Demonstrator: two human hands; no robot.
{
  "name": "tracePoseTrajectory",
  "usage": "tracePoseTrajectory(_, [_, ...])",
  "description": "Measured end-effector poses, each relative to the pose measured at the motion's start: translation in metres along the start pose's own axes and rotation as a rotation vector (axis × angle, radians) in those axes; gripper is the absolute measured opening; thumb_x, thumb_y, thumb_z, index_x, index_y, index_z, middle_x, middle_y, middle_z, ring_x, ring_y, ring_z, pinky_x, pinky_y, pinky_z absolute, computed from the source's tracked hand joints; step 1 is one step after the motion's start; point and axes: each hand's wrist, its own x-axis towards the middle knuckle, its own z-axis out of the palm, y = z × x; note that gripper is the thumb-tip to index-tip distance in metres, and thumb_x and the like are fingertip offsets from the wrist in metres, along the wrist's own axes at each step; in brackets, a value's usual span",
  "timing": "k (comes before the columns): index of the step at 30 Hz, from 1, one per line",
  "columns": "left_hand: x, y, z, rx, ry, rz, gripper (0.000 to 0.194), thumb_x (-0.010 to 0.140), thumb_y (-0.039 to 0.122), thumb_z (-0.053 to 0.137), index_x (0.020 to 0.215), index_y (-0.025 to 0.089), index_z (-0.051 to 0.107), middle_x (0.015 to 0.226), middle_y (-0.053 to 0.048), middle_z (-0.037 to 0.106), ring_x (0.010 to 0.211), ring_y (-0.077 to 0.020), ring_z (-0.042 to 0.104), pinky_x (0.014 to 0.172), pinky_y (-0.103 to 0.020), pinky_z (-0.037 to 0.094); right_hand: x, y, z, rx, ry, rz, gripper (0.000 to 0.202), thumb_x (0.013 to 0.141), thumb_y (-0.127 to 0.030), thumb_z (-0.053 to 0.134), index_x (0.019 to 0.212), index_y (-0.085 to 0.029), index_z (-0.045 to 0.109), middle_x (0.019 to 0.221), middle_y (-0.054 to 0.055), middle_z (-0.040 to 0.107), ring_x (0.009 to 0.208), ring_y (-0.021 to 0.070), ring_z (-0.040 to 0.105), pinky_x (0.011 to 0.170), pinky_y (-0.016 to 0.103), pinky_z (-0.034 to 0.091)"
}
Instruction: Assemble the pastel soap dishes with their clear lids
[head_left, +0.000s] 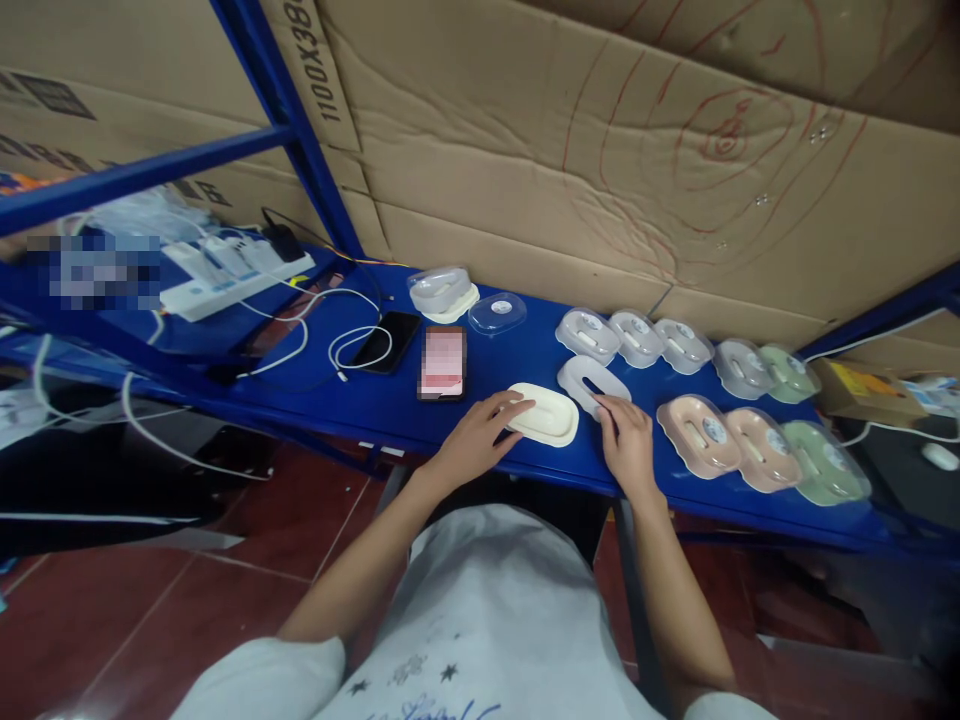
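Observation:
A cream oval tray (pixel 553 415) with a long recess lies at the front of the blue table. My left hand (pixel 480 432) has it by its left end, fingers over the rim and thumb low at the edge. To the right, my right hand (pixel 628 438) pinches the near right edge of a light grey oval piece (pixel 581 376) with a dark slot along its middle. That grey piece is close behind the tray and slightly tilted. Left of the stacked lids, a clear plastic lid (pixel 498 313) with a round label lies farther back.
Packed grey oval cases (pixel 636 338) stand at the back right, with peach cases (pixel 697 436) and a green case (pixel 829 462) before them. Stacked clear covers (pixel 441 290) sit at the back left. A lit phone (pixel 443 362), a dark phone (pixel 388 342) and a white cable (pixel 352 345) lie left.

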Motion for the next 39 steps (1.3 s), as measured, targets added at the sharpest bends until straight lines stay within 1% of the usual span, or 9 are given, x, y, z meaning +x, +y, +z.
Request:
tracePoseTrajectory(6, [-0.001,0.003,0.002,0.027,0.037,-0.024,0.072,0.103,0.023,0.066,0.166,0.038,0.035,0.163,-0.012,0.045,0.15,-0.0295,0.051,0.12,-0.049,0.051,-0.004,-0.018,-0.001,0.125,-0.09,-0.136,0.037,0.113,-0.033,0.043,0.136,-0.028,0.072,0.13,0.007,0.077,0.127,0.0261,0.067,0.11,0.048,0.046])
tracePoseTrajectory(9, [-0.001,0.0,0.003,0.071,0.063,0.002,0.068,0.103,0.025,0.066,0.165,0.036,0.038,0.17,-0.012,0.038,0.154,-0.0317,0.044,0.121,-0.053,0.05,-0.005,-0.03,0.004,0.188,-0.16,-0.232,0.036,0.113,-0.03,0.044,0.138,-0.028,0.069,0.135,0.005,0.075,0.133,0.0241,0.065,0.116,0.047,0.045])
tracePoseTrajectory(16, [0.001,-0.004,0.0,0.144,0.051,0.13,0.023,0.103,0.029,0.069,0.125,0.024,0.073,0.134,-0.008,0.073,0.141,-0.0302,0.058,0.118,-0.051,0.051,-0.01,-0.04,0.012,0.103,-0.23,-0.36,0.03,0.11,-0.033,0.057,0.137,-0.026,0.069,0.136,0.006,0.075,0.135,0.0241,0.064,0.121,0.049,0.042])
tracePoseTrajectory(20, [0.048,-0.016,-0.024,0.164,0.057,0.043,0.022,0.109,0.034,0.057,0.119,0.024,0.074,0.124,-0.007,0.077,0.119,-0.0246,0.071,0.109,-0.045,0.055,-0.009,-0.037,0.013,0.068,-0.228,-0.341,0.032,0.112,-0.028,0.052,0.139,-0.026,0.067,0.141,0.006,0.072,0.142,0.0248,0.059,0.124,0.051,0.039])
tracePoseTrajectory(22, [0.089,-0.031,-0.036,0.27,0.065,-0.068,0.028,0.108,0.03,0.056,0.131,0.022,0.069,0.137,-0.012,0.071,0.131,-0.0282,0.065,0.115,-0.047,0.049,-0.009,-0.035,0.014,0.03,-0.216,-0.316,0.034,0.112,-0.028,0.05,0.141,-0.027,0.067,0.151,0.007,0.066,0.149,0.0276,0.052,0.124,0.055,0.038])
tracePoseTrajectory(25, [0.148,-0.057,-0.045,0.48,-0.041,-0.397,0.058,0.098,0.029,0.071,0.152,0.019,0.054,0.165,-0.023,0.044,0.152,-0.0425,0.044,0.122,-0.06,0.037,-0.01,-0.033,0.015,-0.012,-0.201,-0.255,0.04,0.112,-0.034,0.049,0.149,-0.028,0.061,0.165,0.01,0.05,0.155,0.0325,0.043,0.123,0.058,0.039])
tracePoseTrajectory(29, [0.182,-0.077,-0.042,0.434,-0.133,-0.452,0.053,0.092,0.025,0.075,0.141,0.011,0.062,0.145,-0.029,0.062,0.136,-0.0474,0.06,0.112,-0.063,0.046,-0.012,-0.031,0.017,0.021,-0.212,-0.193,0.052,0.111,-0.041,0.048,0.162,-0.029,0.047,0.169,0.013,0.043,0.157,0.0337,0.04,0.124,0.06,0.039])
tracePoseTrajectory(35, [0.144,-0.059,-0.042,0.232,-0.169,-0.238,0.034,0.107,0.035,0.056,0.138,0.024,0.065,0.142,-0.007,0.071,0.131,-0.0237,0.067,0.113,-0.037,0.051,-0.011,-0.027,0.021,0.137,-0.213,-0.08,0.075,0.109,-0.043,0.052,0.174,-0.028,0.016,0.174,0.018,0.031,0.162,0.0335,0.032,0.128,0.059,0.038])
tracePoseTrajectory(39, [0.097,-0.031,-0.042,-0.047,-0.074,-0.016,0.03,0.11,0.042,0.054,0.126,0.023,0.071,0.129,-0.007,0.076,0.122,-0.023,0.071,0.11,-0.039,0.055,-0.009,-0.027,0.023,0.175,-0.176,-0.054,0.085,0.108,-0.04,0.056,0.175,-0.029,0.005,0.18,0.017,0.014,0.166,0.0339,0.02,0.129,0.059,0.036])
